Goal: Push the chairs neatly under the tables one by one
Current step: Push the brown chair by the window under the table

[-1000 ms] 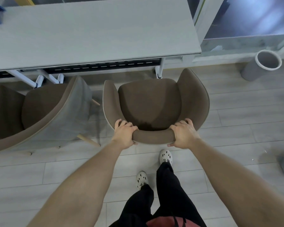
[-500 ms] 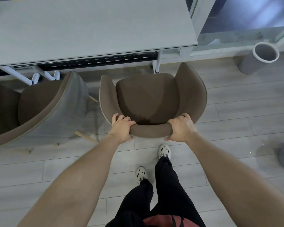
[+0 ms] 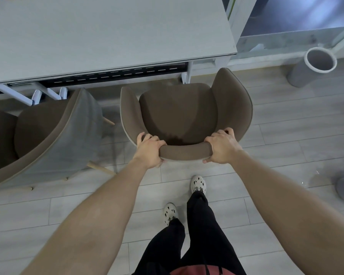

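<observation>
A brown upholstered chair with curved armrests stands in front of the grey table, its seat front close to the table's near edge. My left hand grips the left end of the chair's top back rail. My right hand holds the right end of the same rail. A second brown chair with a grey back stands at the left, turned at an angle, its wooden legs showing.
White table legs and a black slotted tray run under the table edge. A grey cylindrical bin stands on the floor at the right by a glass wall. My feet in white shoes are behind the chair on grey floorboards.
The chair has slid forward toward the table with both hands on its back rail; my view has followed it closer to the table.
</observation>
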`<state>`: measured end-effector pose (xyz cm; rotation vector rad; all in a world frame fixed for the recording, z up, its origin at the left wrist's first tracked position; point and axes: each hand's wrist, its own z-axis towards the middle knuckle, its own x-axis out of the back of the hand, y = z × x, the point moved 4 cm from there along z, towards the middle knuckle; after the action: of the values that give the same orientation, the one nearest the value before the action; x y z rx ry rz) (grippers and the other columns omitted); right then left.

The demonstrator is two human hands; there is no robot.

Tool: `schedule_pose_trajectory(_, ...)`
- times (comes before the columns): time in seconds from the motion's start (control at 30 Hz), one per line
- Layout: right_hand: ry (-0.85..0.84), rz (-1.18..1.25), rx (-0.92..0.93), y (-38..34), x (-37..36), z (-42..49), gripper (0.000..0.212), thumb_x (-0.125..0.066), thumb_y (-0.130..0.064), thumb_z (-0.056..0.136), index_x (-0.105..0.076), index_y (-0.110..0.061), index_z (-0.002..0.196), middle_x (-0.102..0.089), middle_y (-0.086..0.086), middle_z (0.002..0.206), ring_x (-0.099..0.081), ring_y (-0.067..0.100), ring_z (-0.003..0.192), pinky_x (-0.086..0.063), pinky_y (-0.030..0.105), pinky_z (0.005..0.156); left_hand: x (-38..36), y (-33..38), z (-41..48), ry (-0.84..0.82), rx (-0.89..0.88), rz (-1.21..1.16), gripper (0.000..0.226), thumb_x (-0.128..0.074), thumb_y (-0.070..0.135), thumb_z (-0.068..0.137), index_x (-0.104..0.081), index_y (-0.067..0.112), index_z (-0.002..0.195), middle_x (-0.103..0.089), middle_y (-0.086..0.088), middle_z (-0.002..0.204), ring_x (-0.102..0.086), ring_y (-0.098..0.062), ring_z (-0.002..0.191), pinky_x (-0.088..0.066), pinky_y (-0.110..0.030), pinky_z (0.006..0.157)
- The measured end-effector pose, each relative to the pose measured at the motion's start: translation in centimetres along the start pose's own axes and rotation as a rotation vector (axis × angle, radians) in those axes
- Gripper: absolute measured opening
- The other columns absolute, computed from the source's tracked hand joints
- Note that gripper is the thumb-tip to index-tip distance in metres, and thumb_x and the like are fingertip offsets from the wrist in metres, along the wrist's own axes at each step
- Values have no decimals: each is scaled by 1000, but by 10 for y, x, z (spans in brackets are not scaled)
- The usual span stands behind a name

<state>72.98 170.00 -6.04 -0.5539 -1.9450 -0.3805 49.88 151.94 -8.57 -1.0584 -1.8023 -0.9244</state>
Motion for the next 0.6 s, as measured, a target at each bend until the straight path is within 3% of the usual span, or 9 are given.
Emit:
schedule_pose_trajectory(0.33, 12, 17, -8, -4, 2, 10, 87, -71, -95, 57, -72, -35, 119, -68, -8, 103, -60, 22, 111, -30, 49, 114, 4, -9, 7, 3, -3, -10, 62, -85, 63, 67, -71, 44, 124, -65, 10, 112, -53, -24, 124, -9, -52, 129)
schedule_pose_trajectory(0.6, -6, 14, -5, -3, 5, 10, 88, -70, -95, 59, -70, -34, 123, -69, -8, 106, -59, 22, 112, -30, 49, 114, 5, -7, 6, 13, 9, -19, 61, -87, 58, 66, -72, 44, 123, -66, 10, 112, -54, -24, 124, -9, -51, 129)
